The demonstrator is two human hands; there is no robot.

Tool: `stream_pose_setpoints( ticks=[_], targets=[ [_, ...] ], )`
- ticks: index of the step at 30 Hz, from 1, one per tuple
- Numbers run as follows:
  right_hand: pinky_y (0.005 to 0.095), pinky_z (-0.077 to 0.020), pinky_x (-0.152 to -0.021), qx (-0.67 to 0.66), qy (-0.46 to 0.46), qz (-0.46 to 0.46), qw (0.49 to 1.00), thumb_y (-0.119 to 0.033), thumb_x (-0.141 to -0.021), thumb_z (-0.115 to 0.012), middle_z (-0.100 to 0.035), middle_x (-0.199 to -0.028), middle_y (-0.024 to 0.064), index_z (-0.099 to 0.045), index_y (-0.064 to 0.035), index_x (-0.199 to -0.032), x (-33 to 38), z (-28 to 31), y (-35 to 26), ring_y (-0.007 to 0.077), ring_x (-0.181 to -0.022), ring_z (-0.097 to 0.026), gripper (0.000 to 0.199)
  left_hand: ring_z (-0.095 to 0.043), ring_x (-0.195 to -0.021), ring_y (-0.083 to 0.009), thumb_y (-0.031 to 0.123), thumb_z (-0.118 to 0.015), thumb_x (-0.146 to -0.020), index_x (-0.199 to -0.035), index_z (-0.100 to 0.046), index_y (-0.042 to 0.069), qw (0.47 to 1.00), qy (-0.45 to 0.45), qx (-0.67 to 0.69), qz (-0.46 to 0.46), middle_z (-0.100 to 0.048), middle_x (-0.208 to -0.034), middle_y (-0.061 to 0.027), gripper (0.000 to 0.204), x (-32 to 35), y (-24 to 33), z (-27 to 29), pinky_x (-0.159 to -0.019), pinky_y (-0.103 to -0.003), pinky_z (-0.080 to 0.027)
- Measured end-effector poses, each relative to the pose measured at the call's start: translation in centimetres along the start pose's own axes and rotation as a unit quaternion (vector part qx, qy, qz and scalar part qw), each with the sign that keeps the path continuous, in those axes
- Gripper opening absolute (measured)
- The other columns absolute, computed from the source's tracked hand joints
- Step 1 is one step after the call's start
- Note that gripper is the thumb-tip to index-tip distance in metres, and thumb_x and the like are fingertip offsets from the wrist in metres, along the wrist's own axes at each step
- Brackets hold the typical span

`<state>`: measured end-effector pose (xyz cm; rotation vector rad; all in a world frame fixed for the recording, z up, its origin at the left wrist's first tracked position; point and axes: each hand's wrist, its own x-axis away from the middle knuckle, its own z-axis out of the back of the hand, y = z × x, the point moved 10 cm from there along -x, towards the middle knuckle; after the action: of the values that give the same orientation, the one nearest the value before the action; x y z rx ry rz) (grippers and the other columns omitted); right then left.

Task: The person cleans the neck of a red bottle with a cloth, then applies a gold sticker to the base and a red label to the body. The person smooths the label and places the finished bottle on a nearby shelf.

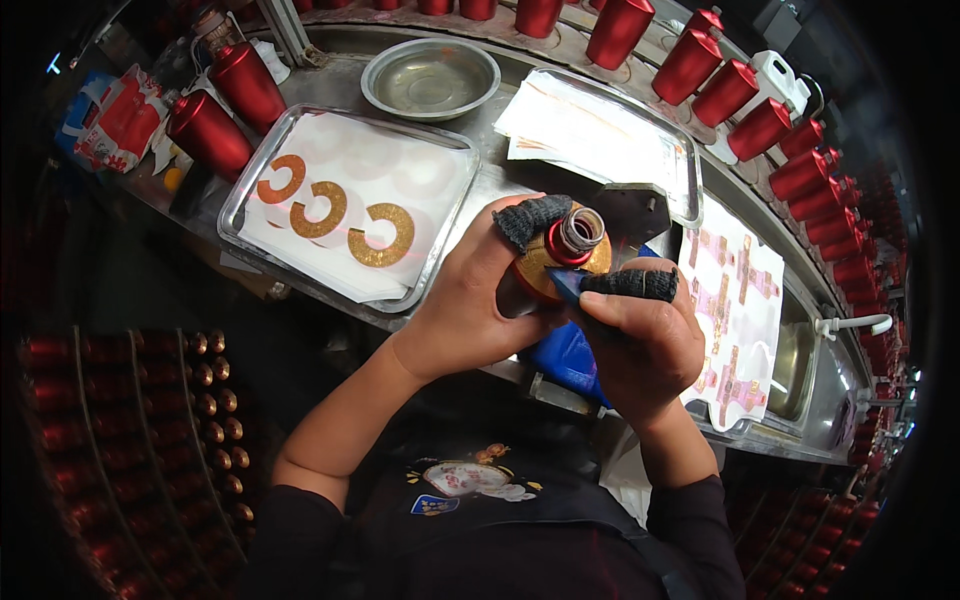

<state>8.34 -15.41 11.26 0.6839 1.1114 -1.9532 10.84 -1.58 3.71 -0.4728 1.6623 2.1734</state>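
Note:
A red bottle (571,249) with a bare threaded neck and a gold ring-shaped decal (537,268) around its shoulder is in front of me. My left hand (478,285) wraps round its body from the left, the thumb up near the neck. Pinched in my right hand (650,330) is a small dark blue scraper (566,281), its tip touching the gold shoulder. Dark knit covers are on a finger or thumb of each hand. The bottle's lower part is hidden by my hands.
Left, a metal tray (232,215) holds a white sheet with gold C-shaped decals (380,236). Behind are a metal bowl (430,80) and a tray of white paper (575,115). Patterned decal sheets (735,300) lie right, beside a sink (797,385). Red bottles (693,62) line a curved conveyor.

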Motion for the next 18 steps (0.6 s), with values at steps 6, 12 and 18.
stream_pose_setpoints(
  ticks=[6,12,18],
  targets=[
    [0.0348,-0.0515,-0.071,-0.006,0.007,0.01,1.0,0.009,-0.065,-0.078,-0.067,-0.084,0.0083,-0.074,-0.0069,-0.096,0.3,-0.2,-0.5,0.028,-0.079,-0.064,0.035,-0.056,-0.122,-0.0368,0.018,-0.087,-0.071,-0.137,-0.051,0.007,0.976,0.117,-0.149,-0.106,-0.051,-0.135,-0.0175,0.076,0.8,3.0,1.0,-0.101,-0.043,-0.048],
    [0.035,-0.0515,-0.069,-0.008,0.02,0.011,1.0,0.008,-0.063,-0.075,-0.066,-0.085,0.0091,-0.075,-0.0066,-0.096,0.3,-0.3,-0.6,0.0287,-0.078,-0.064,0.036,-0.056,-0.114,-0.0363,0.017,-0.086,-0.07,-0.133,-0.052,0.006,0.993,0.065,-0.096,-0.018,-0.051,-0.125,-0.0169,0.073,0.9,0.1,0.2,-0.095,-0.044,-0.048],
    [0.0351,-0.0507,-0.068,-0.009,-0.006,0.081,0.997,0.0,-0.066,-0.073,-0.064,-0.087,0.0069,-0.074,-0.0042,-0.099,1.1,-1.7,-2.5,0.0263,-0.077,-0.061,0.034,-0.053,-0.11,-0.0327,0.019,-0.085,-0.072,-0.13,-0.053,0.006,0.98,0.174,-0.086,0.029,-0.048,-0.119,-0.0147,0.067,2.6,-1.6,0.2,-0.093,-0.043,-0.046]
  ],
)
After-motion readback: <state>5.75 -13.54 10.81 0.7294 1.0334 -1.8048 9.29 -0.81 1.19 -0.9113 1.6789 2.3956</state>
